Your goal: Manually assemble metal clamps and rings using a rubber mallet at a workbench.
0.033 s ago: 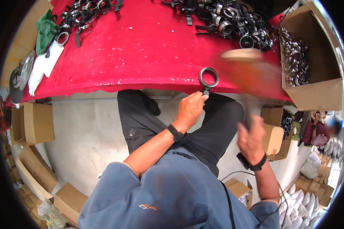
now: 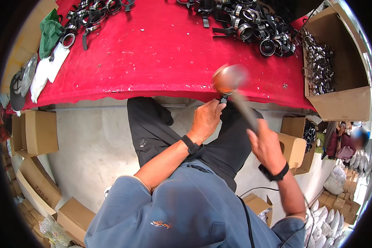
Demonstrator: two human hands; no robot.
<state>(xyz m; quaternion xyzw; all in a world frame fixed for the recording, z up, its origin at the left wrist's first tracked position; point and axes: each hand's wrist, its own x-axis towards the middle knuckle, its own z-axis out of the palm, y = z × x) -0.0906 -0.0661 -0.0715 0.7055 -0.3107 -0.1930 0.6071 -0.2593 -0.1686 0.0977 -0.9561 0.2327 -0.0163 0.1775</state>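
At the near edge of the red-covered table, my left hand pinches the black stem of a metal ring part. The mallet's blurred orange-brown head covers most of the ring, and whether they touch cannot be made out. My right hand is wrapped round the mallet's handle, to the right of my left hand. Farther back on the right lies a heap of similar ring parts with black stems. A smaller heap of ring parts lies at the far left.
A cardboard box full of small metal pieces stands at the table's right end. White sheets, a green cloth and a dark cap lie at the left. Cardboard boxes stand on the floor. Another person is at far right.
The mallet has swung left and toward the ring part, its head now over the ring that showed plainly before. My right hand has shifted slightly left; my left hand stays put.
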